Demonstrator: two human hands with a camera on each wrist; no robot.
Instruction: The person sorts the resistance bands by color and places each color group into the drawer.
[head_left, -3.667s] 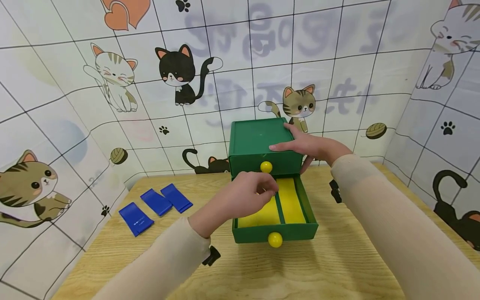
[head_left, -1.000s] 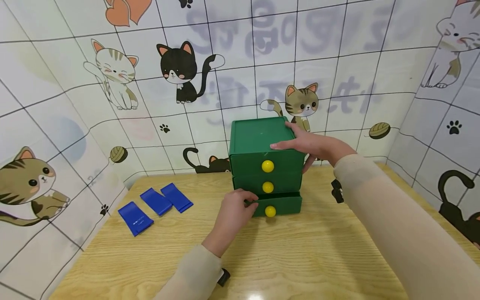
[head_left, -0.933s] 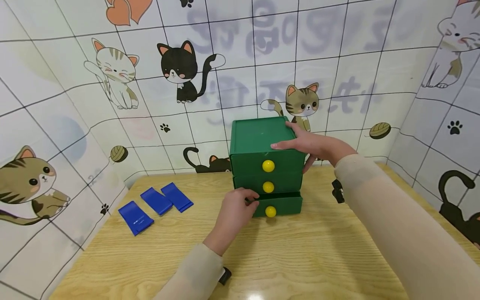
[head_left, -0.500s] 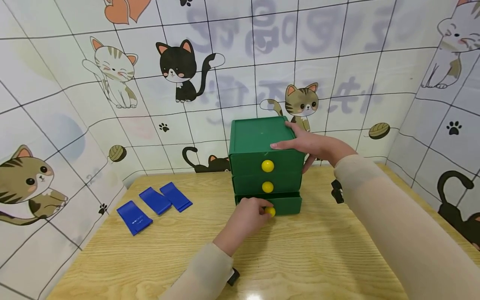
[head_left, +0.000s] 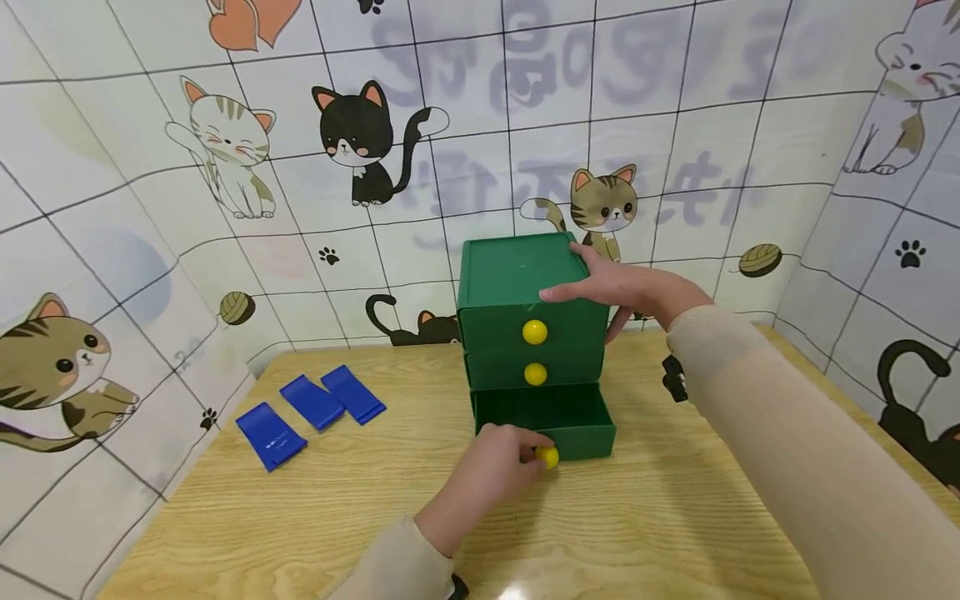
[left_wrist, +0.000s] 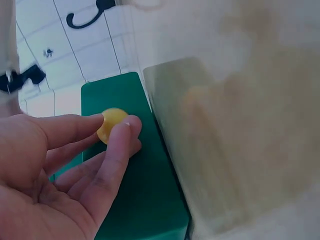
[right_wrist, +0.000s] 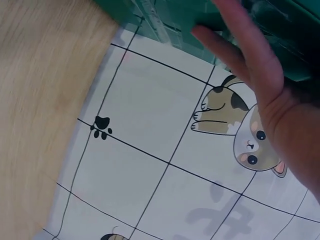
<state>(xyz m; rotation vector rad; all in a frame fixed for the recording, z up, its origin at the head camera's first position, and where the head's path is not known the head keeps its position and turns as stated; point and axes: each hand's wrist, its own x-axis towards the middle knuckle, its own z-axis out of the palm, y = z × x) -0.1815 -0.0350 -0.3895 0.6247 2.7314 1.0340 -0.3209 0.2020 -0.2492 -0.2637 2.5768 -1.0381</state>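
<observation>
A green cabinet (head_left: 517, 271) with three stacked drawers stands on the wooden table. Its bottom drawer (head_left: 581, 443) is pulled part way out, and dark green shows inside. My left hand (head_left: 495, 471) pinches that drawer's round yellow knob (head_left: 551, 457); in the left wrist view, thumb and fingertips meet around the knob (left_wrist: 113, 120). The upper drawer (head_left: 487, 329) and middle drawer (head_left: 495, 368) are closed. With fingers spread, my right hand (head_left: 626, 287) rests on the cabinet's top and right side. Straight fingers (right_wrist: 255, 55) lie along the green wall in the right wrist view.
Several flat blue packets (head_left: 272, 437) lie to the left on the wooden table (head_left: 637, 525). Behind the cabinet rises a white cloth wall (head_left: 465, 108) printed with cats and grid lines.
Earlier the middle drawer stood out, showing yellow inside; it is now closed. My left hand moved from the bottom drawer's left edge to its knob, and that drawer came further out.
</observation>
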